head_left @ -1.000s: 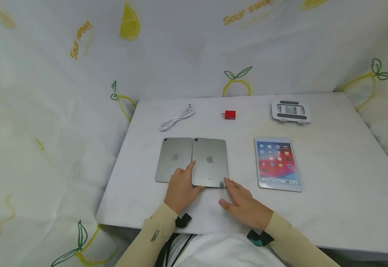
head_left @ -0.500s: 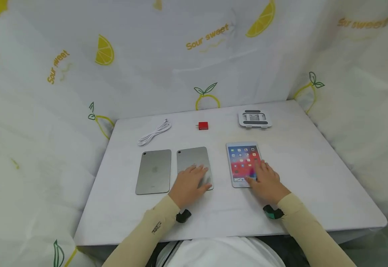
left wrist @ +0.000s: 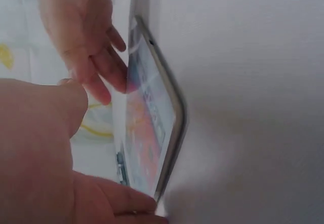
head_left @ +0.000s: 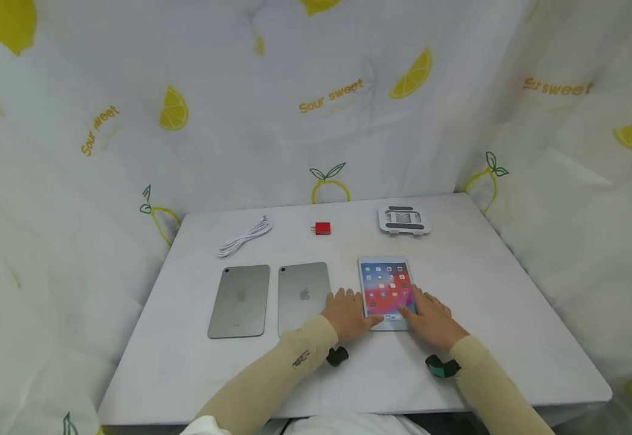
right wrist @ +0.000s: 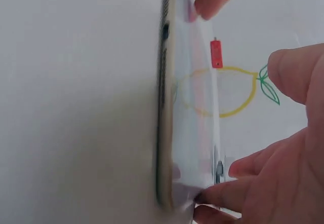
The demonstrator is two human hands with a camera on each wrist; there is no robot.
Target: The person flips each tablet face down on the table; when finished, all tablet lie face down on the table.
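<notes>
A tablet with a lit home screen (head_left: 383,284) lies face up on the white table. My left hand (head_left: 345,317) is at its left edge, fingers fairly straight, with the thumb near the lower left corner. At the opposite edge is my right hand (head_left: 434,321), its fingers along the side and its thumb over the lower screen. The left wrist view shows the tablet's thin edge (left wrist: 177,117) low over the tabletop, and left fingertips (left wrist: 144,203) at its corner. To the left, two silver tablets lie back up: a middle one (head_left: 301,284) and a left one (head_left: 240,302).
Behind the tablets lie a coiled white cable (head_left: 245,237), a red charger plug (head_left: 322,228) and a folded white and grey stand (head_left: 403,220). A white sheet (head_left: 229,163) printed with lemons hangs around the table (head_left: 174,374).
The middle silver tablet has come apart from the left one, to the right. Both hands have moved right to the lit tablet, the right hand first. The head view has shifted.
</notes>
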